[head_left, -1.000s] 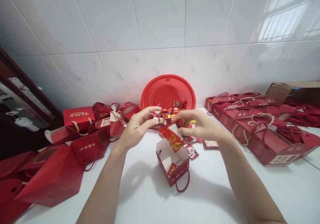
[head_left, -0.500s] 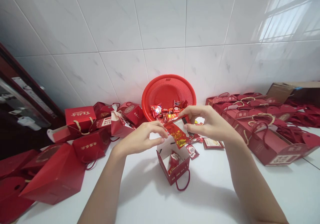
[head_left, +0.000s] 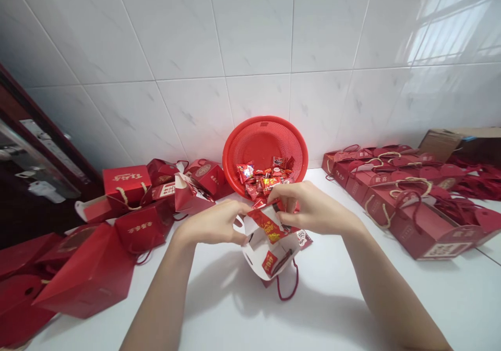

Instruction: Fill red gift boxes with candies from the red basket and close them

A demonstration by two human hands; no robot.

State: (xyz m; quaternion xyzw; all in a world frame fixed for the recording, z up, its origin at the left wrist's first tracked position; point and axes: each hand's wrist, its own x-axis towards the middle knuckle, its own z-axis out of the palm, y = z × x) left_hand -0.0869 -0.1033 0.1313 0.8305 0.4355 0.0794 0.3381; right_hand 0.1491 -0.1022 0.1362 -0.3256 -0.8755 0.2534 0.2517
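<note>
A small red gift box [head_left: 254, 262] with a white inside stands open on the white table, tilted, its dark red cord handle lying on the near side. My left hand [head_left: 217, 221] pinches the box's left rim between thumb and fingers. Over the box opening, my right hand [head_left: 309, 207] grips a red and gold snack packet [head_left: 268, 225], which partly covers the inside. Lower in the box lies another red packet [head_left: 269, 262]. Just behind my hands, a red plastic basket [head_left: 266, 124] leans toward me with several wrapped sweets [head_left: 270, 184] at its mouth.
Red gift boxes [head_left: 144, 226] are heaped on the left. Rows of red boxes with cord handles [head_left: 391, 205] stand on the right, near an open cardboard carton [head_left: 442, 142]. A tiled wall [head_left: 258, 27] rises behind. One small packet [head_left: 304, 239] lies right of the box.
My left hand has moved onto the box rim, and the box now tips toward me. My right hand has come down and left with the red and gold packet, over the opening.
</note>
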